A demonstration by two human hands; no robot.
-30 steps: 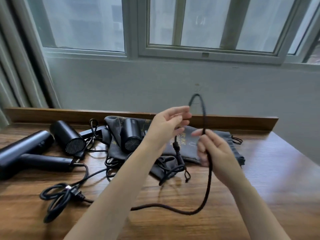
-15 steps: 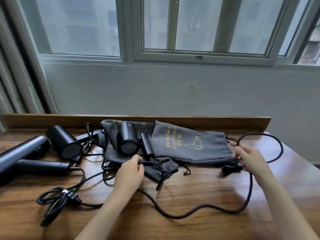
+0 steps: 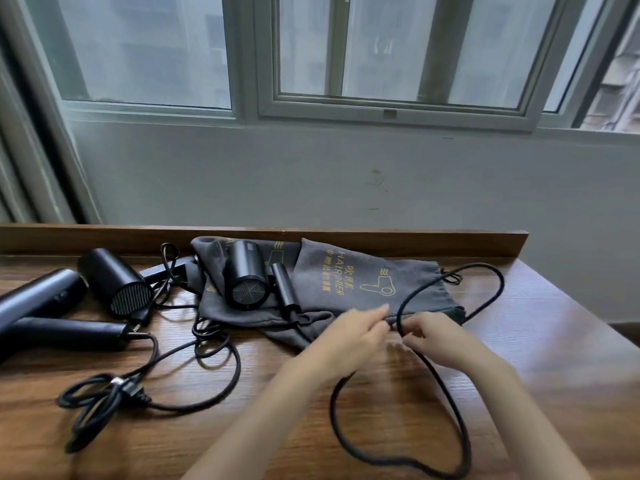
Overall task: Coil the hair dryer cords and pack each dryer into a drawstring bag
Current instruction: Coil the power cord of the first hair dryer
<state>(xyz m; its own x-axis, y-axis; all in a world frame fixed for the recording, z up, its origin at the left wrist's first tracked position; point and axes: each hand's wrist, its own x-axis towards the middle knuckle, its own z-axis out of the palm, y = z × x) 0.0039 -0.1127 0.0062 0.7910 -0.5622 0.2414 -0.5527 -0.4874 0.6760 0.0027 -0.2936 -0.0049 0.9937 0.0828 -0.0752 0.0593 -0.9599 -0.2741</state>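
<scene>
Right hand (image 3: pixel 437 336) curls round the black cord (image 3: pixel 331 407) at centre frame, probably fixing loop size for coiling. Left hand (image 3: pixel 349 336) meets it, fingers extended; I cannot tell its grip. The dryer (image 3: pixel 246 276) lies centre-left on grey drawstring bags (image 3: pixel 367 278), near for packing, on the worktop (image 3: pixel 526 344).

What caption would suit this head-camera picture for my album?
Left hand and right hand loop a black cord before grey drawstring bags; hair dryers lie on the wooden table.

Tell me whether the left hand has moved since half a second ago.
Yes. The left hand has moved right: from below the middle dryer to the near edge of the printed bag, close to the right hand.
</scene>
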